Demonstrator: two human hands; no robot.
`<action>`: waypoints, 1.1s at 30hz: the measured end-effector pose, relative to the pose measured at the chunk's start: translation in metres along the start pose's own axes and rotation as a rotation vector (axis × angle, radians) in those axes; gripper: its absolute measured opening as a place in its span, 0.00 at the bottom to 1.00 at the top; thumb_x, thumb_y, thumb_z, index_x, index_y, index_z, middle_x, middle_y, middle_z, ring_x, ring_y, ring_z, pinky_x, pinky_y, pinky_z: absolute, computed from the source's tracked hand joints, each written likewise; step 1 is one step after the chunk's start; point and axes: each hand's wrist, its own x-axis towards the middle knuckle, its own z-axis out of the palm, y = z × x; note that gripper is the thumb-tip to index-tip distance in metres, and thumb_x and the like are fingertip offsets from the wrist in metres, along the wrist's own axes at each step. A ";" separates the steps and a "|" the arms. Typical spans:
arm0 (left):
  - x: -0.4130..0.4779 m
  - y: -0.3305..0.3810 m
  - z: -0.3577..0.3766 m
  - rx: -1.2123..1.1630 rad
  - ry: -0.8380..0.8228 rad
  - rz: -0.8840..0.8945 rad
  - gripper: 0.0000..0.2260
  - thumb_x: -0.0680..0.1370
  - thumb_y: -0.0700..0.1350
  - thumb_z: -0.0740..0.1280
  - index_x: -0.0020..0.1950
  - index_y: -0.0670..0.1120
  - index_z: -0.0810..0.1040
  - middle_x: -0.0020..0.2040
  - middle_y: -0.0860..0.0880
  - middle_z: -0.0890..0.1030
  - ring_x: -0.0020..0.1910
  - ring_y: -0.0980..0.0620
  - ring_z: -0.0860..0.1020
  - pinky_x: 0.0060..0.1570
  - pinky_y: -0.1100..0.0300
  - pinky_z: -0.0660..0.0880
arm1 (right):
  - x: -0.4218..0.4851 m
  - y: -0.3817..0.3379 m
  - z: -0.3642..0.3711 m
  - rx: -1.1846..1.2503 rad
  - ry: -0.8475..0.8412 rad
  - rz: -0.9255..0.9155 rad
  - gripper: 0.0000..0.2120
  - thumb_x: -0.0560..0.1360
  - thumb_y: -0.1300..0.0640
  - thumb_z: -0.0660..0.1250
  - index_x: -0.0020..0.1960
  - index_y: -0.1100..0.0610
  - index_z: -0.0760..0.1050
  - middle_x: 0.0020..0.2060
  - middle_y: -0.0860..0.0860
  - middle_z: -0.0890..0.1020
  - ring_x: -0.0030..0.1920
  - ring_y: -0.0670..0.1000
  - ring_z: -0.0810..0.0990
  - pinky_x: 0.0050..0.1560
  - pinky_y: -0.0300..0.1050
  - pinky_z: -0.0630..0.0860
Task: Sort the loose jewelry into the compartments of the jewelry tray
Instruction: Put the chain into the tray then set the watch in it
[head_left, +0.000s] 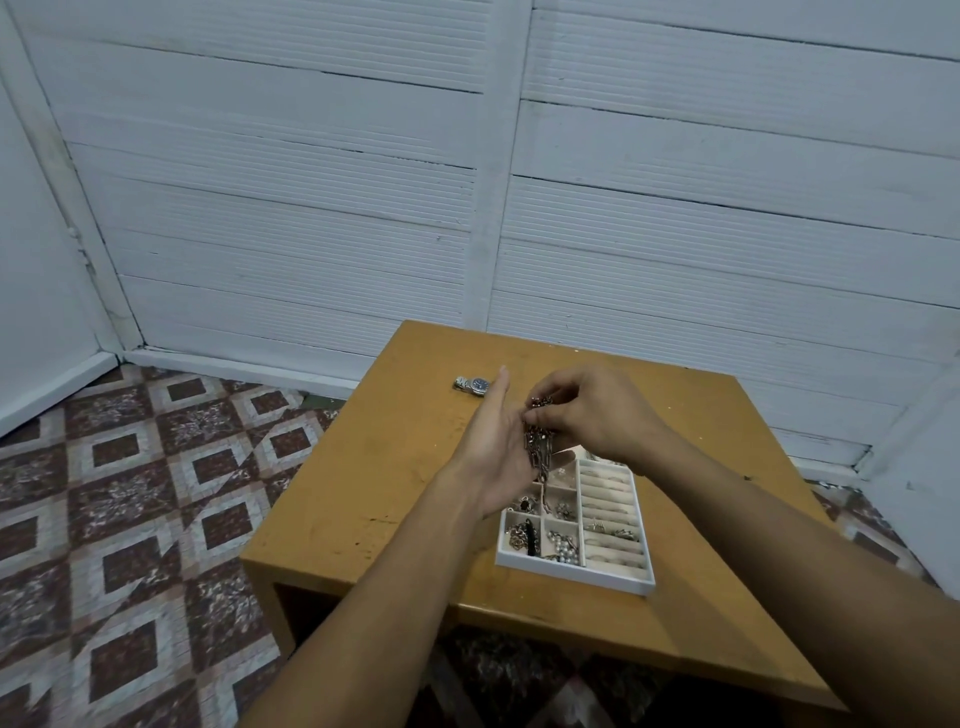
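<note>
— What's in the hands?

— The right hand (587, 410) pinches one end of a chain necklace (537, 447); the chain drapes down the flat, spread palm of the left hand (493, 447), at frame centre.

— And the tray?

— The jewelry tray (574, 571) sits just below the hands, partly hidden by them, its small compartments holding pearls (563, 548) and other pieces.

— Anything else?

— A wristwatch (471, 385) lies above, on the scuffed wooden table (374, 467). White plank walls (291, 208) fill the top; patterned floor tiles (130, 493) cover the lower left.

Dim, flat, bluish indoor light; soft shadows; wide-angle bending at edges; slight softness.
</note>
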 end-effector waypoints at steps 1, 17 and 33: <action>0.001 -0.001 -0.002 0.032 0.008 -0.002 0.32 0.81 0.63 0.47 0.58 0.39 0.77 0.48 0.41 0.83 0.45 0.48 0.81 0.50 0.52 0.76 | 0.001 -0.001 -0.004 -0.009 -0.009 -0.002 0.05 0.70 0.60 0.75 0.46 0.55 0.83 0.39 0.51 0.85 0.38 0.50 0.84 0.43 0.45 0.82; 0.028 0.007 -0.021 0.452 0.080 0.058 0.18 0.76 0.42 0.70 0.64 0.43 0.71 0.54 0.43 0.81 0.44 0.48 0.82 0.47 0.53 0.80 | 0.051 0.008 -0.044 0.136 -0.017 0.091 0.07 0.70 0.67 0.73 0.48 0.67 0.81 0.40 0.60 0.84 0.38 0.54 0.85 0.39 0.43 0.83; 0.090 0.013 -0.040 1.045 0.146 0.168 0.04 0.77 0.43 0.69 0.46 0.42 0.80 0.35 0.47 0.81 0.35 0.53 0.78 0.40 0.55 0.76 | 0.089 0.058 -0.036 0.260 -0.002 0.226 0.03 0.69 0.69 0.73 0.42 0.65 0.81 0.40 0.61 0.84 0.41 0.57 0.84 0.46 0.49 0.83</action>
